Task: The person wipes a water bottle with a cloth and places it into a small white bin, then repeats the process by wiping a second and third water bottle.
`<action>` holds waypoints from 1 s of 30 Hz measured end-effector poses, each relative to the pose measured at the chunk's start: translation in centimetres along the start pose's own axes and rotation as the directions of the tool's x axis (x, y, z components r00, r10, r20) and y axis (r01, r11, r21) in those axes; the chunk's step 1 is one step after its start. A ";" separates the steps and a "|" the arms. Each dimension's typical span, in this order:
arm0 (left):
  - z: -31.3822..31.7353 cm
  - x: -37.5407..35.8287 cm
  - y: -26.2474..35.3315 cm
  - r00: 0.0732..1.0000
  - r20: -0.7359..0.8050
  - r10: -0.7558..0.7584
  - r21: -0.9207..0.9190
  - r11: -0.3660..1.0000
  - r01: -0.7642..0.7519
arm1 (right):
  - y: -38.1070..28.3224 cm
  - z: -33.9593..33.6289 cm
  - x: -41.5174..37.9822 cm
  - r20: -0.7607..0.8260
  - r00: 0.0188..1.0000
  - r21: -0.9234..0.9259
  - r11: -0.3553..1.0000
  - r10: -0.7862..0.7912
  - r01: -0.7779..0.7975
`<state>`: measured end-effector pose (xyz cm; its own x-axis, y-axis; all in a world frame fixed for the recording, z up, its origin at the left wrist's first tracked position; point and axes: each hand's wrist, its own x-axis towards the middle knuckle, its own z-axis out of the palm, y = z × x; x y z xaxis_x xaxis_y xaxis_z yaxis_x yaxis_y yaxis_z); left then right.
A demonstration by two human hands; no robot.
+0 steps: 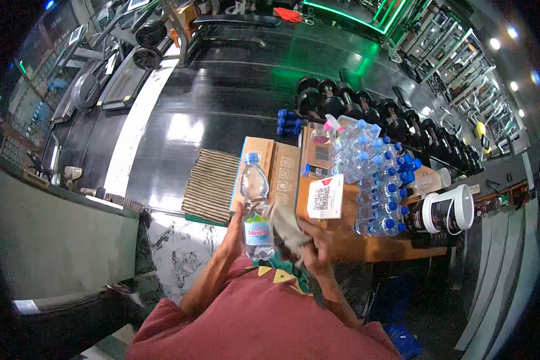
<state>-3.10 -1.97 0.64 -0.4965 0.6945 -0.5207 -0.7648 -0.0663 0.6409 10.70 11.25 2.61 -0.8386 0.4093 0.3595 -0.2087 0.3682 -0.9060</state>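
Observation:
A clear plastic water bottle (257, 192) with a blue cap and a printed label stands upright in front of my chest. My left hand (236, 231) is closed around its left side, fingers mostly hidden behind it. In my right hand (317, 245) is a bunched beige cloth (289, 228), held against or close beside the right side of the bottle. Behind the bottle is a cardboard box (285, 171). To the right, many similar blue-capped water bottles (375, 192) stand in rows on a wooden table (348, 243).
A white card with a QR code (325, 198) and black-and-white tubs (441, 213) are on the table. A striped mat (213, 183) lies left of the box. Dumbbells (396, 123) line a rack behind. A grey counter (72, 228) stands at left, with treadmills (123, 81) beyond.

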 end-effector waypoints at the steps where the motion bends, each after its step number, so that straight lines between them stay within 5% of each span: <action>1: 0.0 0.3 -0.7 1.000 0.003 -0.004 0.003 1.000 0.004 | -0.6 0.5 1.4 -0.093 0.992 -0.157 0.985 -0.085 0.069; 2: -0.4 0.8 -1.7 0.995 0.099 0.011 -0.077 0.997 -0.004 | -1.1 1.4 2.3 -0.096 0.992 -0.157 0.985 -0.083 0.067; 3: 0.2 0.6 -1.6 0.981 0.191 0.034 -0.156 0.988 -0.004 | -1.6 2.6 3.1 0.028 0.995 -0.353 0.930 -0.095 0.098; 4: 0.8 -0.1 -1.3 0.993 0.120 0.014 -0.112 0.994 0.000 | -1.8 3.5 3.5 0.148 0.986 -0.529 0.835 -0.082 0.149; 7: -1.4 0.2 -2.5 0.991 0.017 0.136 0.014 0.991 -0.136 | -1.3 4.6 1.8 0.278 0.949 -0.517 0.809 -0.151 0.280; 9: -2.7 1.1 -1.7 0.996 0.085 0.007 -0.174 0.985 0.008 | -1.5 3.8 0.6 0.335 0.931 -0.451 0.842 -0.147 0.296; 11: -5.0 2.5 -2.6 0.995 0.099 0.005 -0.152 0.988 0.010 | -0.6 2.7 -0.7 0.448 0.877 -0.198 0.937 -0.175 0.288; 12: -6.0 3.0 -3.0 0.995 0.096 0.004 -0.151 0.988 0.010 | -0.6 1.8 -0.9 0.498 0.861 -0.042 0.989 -0.105 0.145; 13: -6.9 3.5 -3.4 0.987 0.159 -0.011 -0.193 0.980 0.042 | -0.4 1.0 -1.3 0.499 0.860 -0.039 0.989 -0.106 0.144; 15: -5.7 2.2 -2.7 0.976 0.215 -0.026 -0.233 0.970 0.077 | -0.1 0.2 -2.2 0.334 0.927 0.295 0.915 0.172 -0.277; 16: -3.4 0.8 -2.0 0.993 0.107 -0.048 -0.158 0.985 0.065 | -0.1 0.2 -2.0 0.331 0.928 0.300 0.914 0.169 -0.274; 17: -1.3 -0.3 -1.1 0.998 -0.001 -0.058 -0.083 0.995 0.058 | -0.4 0.0 -1.3 0.161 0.940 0.308 0.890 0.300 -0.337; 18: -0.7 -0.7 -0.8 0.994 0.069 -0.082 -0.065 0.994 0.086 | -0.5 -0.1 -0.7 -0.012 0.905 0.326 0.858 0.424 -0.397; 19: -1.1 -0.3 -1.8 0.982 0.126 -0.137 -0.095 0.984 0.150 | 0.1 0.1 -0.1 -0.014 0.905 0.326 0.858 0.424 -0.397; 20: -0.8 0.2 -2.7 0.987 0.126 -0.100 -0.123 0.986 0.116 | 1.2 0.8 0.7 -0.062 0.966 0.061 0.967 0.252 -0.248; 22: -0.3 1.0 -3.9 0.991 0.092 -0.094 -0.197 0.974 0.110 | 1.0 2.4 2.0 0.015 0.998 -0.408 0.911 -0.060 0.061; 26: -0.4 1.1 -2.4 1.000 -0.001 -0.031 -0.090 0.995 0.030 | 0.9 2.4 -0.3 0.170 0.980 -0.432 0.886 -0.103 0.168; 28: -2.3 2.1 -3.1 0.999 0.017 -0.050 -0.237 0.970 0.052 | 0.7 1.7 -1.4 0.315 0.940 -0.322 0.916 -0.134 0.238; 30: -3.2 2.6 -2.5 0.997 0.012 -0.076 -0.191 0.979 0.076 | 0.3 0.5 -2.1 0.367 0.929 -0.205 0.971 -0.038 0.121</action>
<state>-3.80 -2.31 -4.08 -0.4325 0.7058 -0.5611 -0.8648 -0.1485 0.4797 12.14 10.12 1.47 -0.9561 0.0597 0.2870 -0.2012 0.5783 -0.7906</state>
